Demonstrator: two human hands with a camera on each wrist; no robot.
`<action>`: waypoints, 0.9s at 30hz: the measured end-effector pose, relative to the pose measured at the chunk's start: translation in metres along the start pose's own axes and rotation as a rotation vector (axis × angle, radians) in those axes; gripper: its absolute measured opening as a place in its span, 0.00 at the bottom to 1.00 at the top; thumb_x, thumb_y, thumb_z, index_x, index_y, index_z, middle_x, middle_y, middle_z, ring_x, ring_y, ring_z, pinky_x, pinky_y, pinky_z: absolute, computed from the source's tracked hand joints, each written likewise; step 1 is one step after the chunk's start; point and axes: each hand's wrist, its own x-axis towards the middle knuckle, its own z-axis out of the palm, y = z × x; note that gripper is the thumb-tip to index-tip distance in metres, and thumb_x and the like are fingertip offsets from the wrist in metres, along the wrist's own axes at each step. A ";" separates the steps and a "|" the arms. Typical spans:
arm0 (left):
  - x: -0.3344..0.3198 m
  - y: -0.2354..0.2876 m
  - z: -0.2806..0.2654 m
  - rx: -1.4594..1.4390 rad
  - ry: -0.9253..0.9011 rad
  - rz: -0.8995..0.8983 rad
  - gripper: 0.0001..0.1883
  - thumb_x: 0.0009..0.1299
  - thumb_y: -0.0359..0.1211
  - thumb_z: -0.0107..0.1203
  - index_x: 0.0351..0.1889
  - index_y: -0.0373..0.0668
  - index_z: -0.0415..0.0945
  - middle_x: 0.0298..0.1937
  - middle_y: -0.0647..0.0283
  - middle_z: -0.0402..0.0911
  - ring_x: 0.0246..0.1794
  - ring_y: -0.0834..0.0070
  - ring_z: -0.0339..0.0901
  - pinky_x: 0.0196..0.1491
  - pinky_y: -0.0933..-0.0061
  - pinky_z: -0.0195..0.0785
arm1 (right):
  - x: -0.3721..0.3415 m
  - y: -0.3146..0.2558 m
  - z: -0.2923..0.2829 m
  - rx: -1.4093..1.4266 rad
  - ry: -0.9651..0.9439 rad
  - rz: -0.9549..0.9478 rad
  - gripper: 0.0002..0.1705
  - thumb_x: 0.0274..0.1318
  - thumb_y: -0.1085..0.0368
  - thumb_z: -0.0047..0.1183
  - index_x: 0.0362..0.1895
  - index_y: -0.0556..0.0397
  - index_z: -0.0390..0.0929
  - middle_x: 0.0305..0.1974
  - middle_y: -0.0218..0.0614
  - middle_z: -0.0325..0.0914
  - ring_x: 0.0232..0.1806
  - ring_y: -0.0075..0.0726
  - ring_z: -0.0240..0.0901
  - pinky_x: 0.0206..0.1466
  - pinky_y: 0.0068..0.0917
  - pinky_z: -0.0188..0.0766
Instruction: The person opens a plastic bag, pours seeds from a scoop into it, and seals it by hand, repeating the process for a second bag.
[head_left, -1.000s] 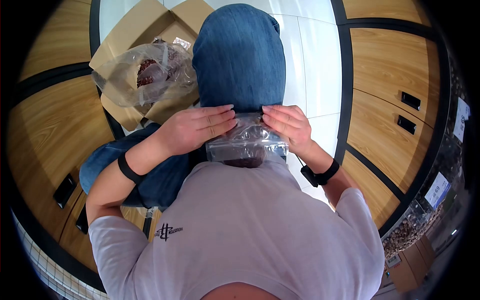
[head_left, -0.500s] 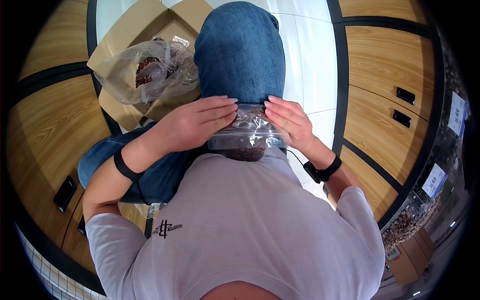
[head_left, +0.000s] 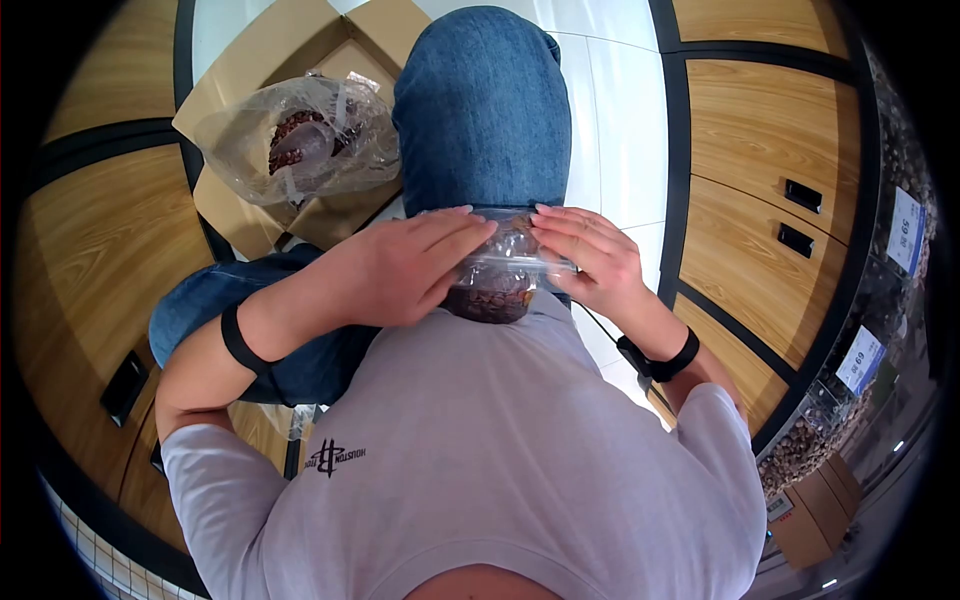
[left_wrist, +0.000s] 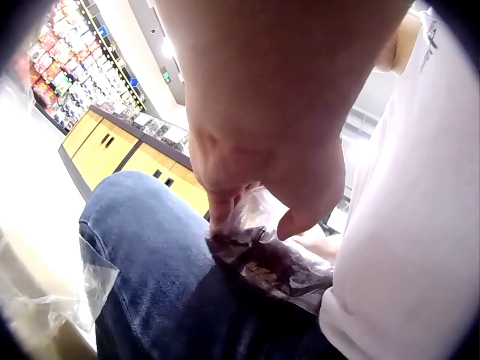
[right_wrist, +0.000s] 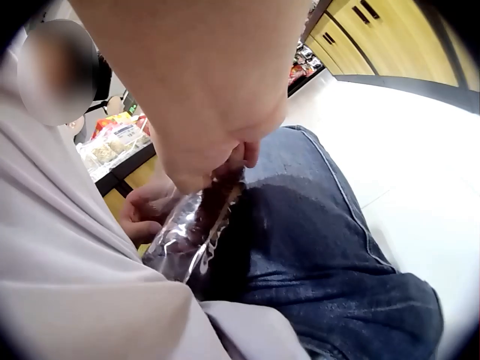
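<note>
A clear zip-top plastic bag (head_left: 512,272) with dark reddish-brown dried pieces in its lower part lies in the person's lap, against the shirt. The left hand (head_left: 405,265) grips its left side, fingers over the top face, and covers that edge in the head view. On the opposite side the right hand (head_left: 600,262) holds the bag's edge, fingertips near the upper end. Seen from the left wrist, the bag (left_wrist: 274,266) hangs below the fingers and thumb. In the right wrist view its shiny film (right_wrist: 196,232) shows under the right hand (right_wrist: 217,142).
An open cardboard box (head_left: 235,95) stands on the floor at the upper left, with a large clear bag (head_left: 235,150) of similar dark pieces in it. Wooden cabinets (head_left: 770,130) line both sides. A jeans-clad knee (head_left: 480,110) rises just beyond the hands.
The left hand has shifted right and toward the body, over the bag's left part. More of the dark contents shows below the zip strip. The right hand has moved slightly.
</note>
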 end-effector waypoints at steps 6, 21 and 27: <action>0.003 0.012 0.002 0.072 0.016 -0.025 0.31 0.60 0.27 0.60 0.65 0.35 0.68 0.61 0.47 0.75 0.60 0.54 0.77 0.61 0.61 0.73 | 0.018 -0.026 -0.013 -0.101 -0.189 0.088 0.27 0.39 0.78 0.60 0.51 0.59 0.81 0.47 0.44 0.82 0.52 0.47 0.81 0.58 0.38 0.78; -0.005 0.009 0.017 0.245 0.087 0.061 0.18 0.63 0.29 0.61 0.52 0.36 0.79 0.55 0.49 0.80 0.56 0.55 0.79 0.60 0.63 0.74 | 0.010 -0.036 0.004 -0.098 -0.120 -0.007 0.19 0.45 0.73 0.63 0.46 0.59 0.82 0.51 0.45 0.81 0.57 0.47 0.78 0.65 0.41 0.74; -0.007 0.008 0.026 0.177 0.182 0.036 0.12 0.63 0.29 0.62 0.45 0.39 0.81 0.53 0.51 0.82 0.56 0.57 0.81 0.58 0.64 0.75 | 0.001 -0.032 0.015 -0.035 -0.014 0.032 0.12 0.45 0.74 0.64 0.38 0.55 0.82 0.48 0.43 0.83 0.56 0.45 0.79 0.63 0.40 0.76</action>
